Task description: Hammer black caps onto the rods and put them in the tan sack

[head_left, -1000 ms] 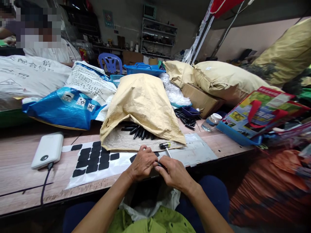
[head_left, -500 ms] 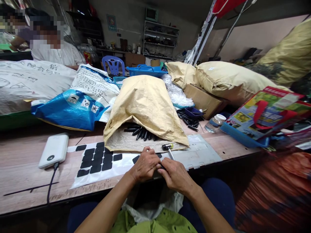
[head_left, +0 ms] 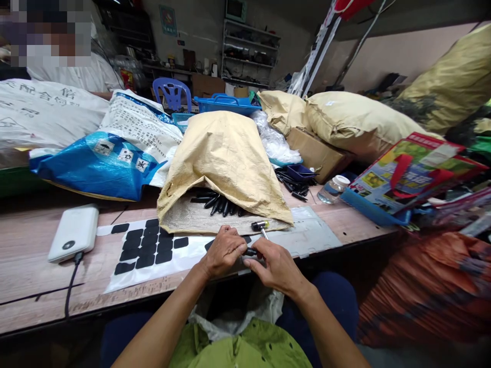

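Observation:
My left hand (head_left: pixel 223 252) and my right hand (head_left: pixel 274 267) meet at the front edge of the wooden table (head_left: pixel 34 276), both closed on a small black part (head_left: pixel 251 252) that shows between the fingertips. Just behind my right hand lies a small hammer (head_left: pixel 261 226) with a black and yellow head. To the left is a white sheet with several black pads (head_left: pixel 148 248). An open tan sack (head_left: pixel 226 163) lies behind my hands, with several black handle-like pieces (head_left: pixel 218 203) in its mouth.
A white power bank (head_left: pixel 73 239) with a cable lies at the left. Blue and white sacks (head_left: pixel 111 153), tan sacks (head_left: pixel 356 122), a cardboard box (head_left: pixel 314 153), a plastic bottle (head_left: pixel 333 189) and a colourful bag (head_left: pixel 410 174) crowd the back. A person (head_left: pixel 72 71) sits far left.
My hands stay together at the table's edge; the fingers have shifted a little and the black part now shows between them. The view has swung slightly.

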Demonstrator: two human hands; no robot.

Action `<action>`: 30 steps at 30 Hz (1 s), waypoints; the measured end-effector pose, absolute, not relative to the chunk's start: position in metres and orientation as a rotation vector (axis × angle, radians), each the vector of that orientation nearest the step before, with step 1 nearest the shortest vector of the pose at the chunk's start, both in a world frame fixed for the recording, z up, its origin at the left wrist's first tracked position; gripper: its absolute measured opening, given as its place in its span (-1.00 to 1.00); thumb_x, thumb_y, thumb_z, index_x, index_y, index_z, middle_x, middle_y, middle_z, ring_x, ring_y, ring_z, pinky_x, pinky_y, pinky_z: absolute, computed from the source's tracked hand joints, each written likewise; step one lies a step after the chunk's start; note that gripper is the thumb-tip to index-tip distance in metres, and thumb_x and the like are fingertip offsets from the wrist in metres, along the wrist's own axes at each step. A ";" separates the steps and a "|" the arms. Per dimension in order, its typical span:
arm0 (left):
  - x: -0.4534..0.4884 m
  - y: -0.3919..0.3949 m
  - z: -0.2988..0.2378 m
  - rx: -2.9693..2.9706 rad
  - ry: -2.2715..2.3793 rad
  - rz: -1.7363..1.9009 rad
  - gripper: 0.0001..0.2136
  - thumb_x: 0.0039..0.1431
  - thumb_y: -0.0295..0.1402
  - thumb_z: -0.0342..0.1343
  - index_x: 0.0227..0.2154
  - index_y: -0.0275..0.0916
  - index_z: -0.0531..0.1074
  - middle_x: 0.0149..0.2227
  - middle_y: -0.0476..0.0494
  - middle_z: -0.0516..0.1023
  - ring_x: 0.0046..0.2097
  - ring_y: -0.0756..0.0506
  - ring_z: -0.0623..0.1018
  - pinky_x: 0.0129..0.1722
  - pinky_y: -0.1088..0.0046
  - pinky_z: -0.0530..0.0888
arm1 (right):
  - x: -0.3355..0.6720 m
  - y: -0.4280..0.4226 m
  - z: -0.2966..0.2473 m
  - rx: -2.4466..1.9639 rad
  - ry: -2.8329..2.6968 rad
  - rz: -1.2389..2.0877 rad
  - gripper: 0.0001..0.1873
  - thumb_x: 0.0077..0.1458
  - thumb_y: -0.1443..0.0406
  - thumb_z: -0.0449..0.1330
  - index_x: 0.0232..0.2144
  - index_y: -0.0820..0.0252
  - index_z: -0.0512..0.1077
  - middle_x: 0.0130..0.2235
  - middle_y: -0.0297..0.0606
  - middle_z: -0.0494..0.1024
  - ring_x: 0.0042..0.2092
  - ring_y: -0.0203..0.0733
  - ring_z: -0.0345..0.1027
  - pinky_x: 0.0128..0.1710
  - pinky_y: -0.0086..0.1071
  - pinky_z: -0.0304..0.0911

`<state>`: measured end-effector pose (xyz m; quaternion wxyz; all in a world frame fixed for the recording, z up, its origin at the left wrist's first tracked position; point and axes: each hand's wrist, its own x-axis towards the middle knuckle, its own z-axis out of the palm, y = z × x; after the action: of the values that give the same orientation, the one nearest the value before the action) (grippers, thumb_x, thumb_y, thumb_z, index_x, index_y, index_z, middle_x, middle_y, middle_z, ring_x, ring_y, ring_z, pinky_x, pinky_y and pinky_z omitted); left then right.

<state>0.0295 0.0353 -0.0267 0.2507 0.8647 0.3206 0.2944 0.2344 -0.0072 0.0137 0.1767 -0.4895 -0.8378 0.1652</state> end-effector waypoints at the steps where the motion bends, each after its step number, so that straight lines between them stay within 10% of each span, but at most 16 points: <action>1: 0.030 0.036 -0.027 2.359 0.868 0.796 -0.57 0.48 -0.22 -0.22 -0.51 -0.24 0.28 -0.46 -0.02 0.48 -0.27 -0.08 0.37 -0.06 0.20 0.15 | 0.234 -0.007 0.013 -1.385 -2.373 0.460 -0.82 0.22 0.21 0.26 -0.32 0.11 0.32 -0.32 -0.36 0.42 -0.31 -0.23 0.29 -0.28 -0.39 0.13; 30: 0.033 0.034 -0.025 2.383 0.960 0.743 -0.62 0.43 -0.21 -0.11 -0.50 -0.23 0.36 -0.45 -0.05 0.52 -0.27 -0.10 0.37 -0.06 0.20 0.17 | 0.235 -0.005 0.012 -1.480 -2.483 0.292 -0.89 0.31 0.22 0.15 -0.26 0.11 0.34 -0.23 -0.28 0.49 -0.23 -0.19 0.36 -0.28 -0.38 0.10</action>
<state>0.0330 0.0342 -0.0254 0.2316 0.8667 0.3494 0.2704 0.2355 -0.0050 0.0123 0.1179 -0.5059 -0.8487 0.0999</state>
